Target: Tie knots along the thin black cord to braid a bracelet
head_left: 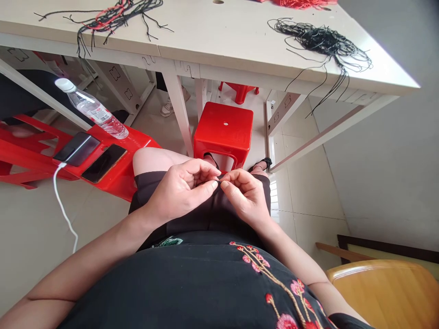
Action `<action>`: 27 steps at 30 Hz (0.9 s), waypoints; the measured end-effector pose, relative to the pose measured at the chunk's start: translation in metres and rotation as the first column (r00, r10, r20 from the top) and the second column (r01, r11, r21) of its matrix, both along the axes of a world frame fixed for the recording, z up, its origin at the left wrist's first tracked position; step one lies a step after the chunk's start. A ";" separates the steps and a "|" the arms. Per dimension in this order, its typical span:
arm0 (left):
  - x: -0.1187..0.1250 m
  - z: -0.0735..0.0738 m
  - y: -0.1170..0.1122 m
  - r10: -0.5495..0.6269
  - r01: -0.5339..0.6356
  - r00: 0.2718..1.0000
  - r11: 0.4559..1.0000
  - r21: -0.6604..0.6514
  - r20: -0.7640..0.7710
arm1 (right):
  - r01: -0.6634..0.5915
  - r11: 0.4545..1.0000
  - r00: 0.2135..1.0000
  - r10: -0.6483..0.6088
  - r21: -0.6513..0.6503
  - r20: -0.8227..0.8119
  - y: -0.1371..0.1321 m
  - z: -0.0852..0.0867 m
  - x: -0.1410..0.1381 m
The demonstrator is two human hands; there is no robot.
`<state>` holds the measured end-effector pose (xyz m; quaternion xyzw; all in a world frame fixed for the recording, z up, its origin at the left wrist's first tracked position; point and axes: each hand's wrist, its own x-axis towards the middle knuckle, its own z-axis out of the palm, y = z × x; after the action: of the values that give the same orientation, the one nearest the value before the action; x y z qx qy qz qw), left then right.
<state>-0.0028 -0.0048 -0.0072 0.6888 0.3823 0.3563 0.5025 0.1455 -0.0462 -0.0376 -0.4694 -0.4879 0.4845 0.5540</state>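
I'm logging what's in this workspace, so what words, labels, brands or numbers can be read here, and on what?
Label on the plastic water bottle: too small and blurred to read.
Upper phone and lower phone: dark screens, no text shows.
No other readable text is in view.

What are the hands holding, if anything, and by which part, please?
The left hand and right hand pinch a small dark piece, possibly cord, between fingertips; which part cannot be told.
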 end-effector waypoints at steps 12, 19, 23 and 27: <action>-0.002 -0.012 -0.001 -0.046 0.050 0.999 0.985 0.163 -0.027 | -0.128 0.966 0.958 0.062 -0.223 -0.281 0.004 -0.007 0.000; -0.006 -0.006 0.007 0.022 0.110 0.966 0.868 0.485 -0.258 | -0.194 0.962 0.948 0.134 -0.192 -0.287 0.004 -0.008 0.003; -0.004 -0.007 0.010 0.087 0.104 0.944 0.836 0.538 -0.318 | -0.136 0.979 0.982 0.113 -0.152 -0.149 0.004 -0.008 0.001; 0.000 -0.009 0.012 0.115 0.086 0.947 0.809 0.582 -0.299 | -0.076 0.990 0.992 0.062 -0.121 -0.114 0.003 -0.007 -0.003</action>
<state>-0.0029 0.0070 -0.0165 0.8556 0.3350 0.3441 0.1932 0.1426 -0.0427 -0.0451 -0.4587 -0.4414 0.5578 0.5325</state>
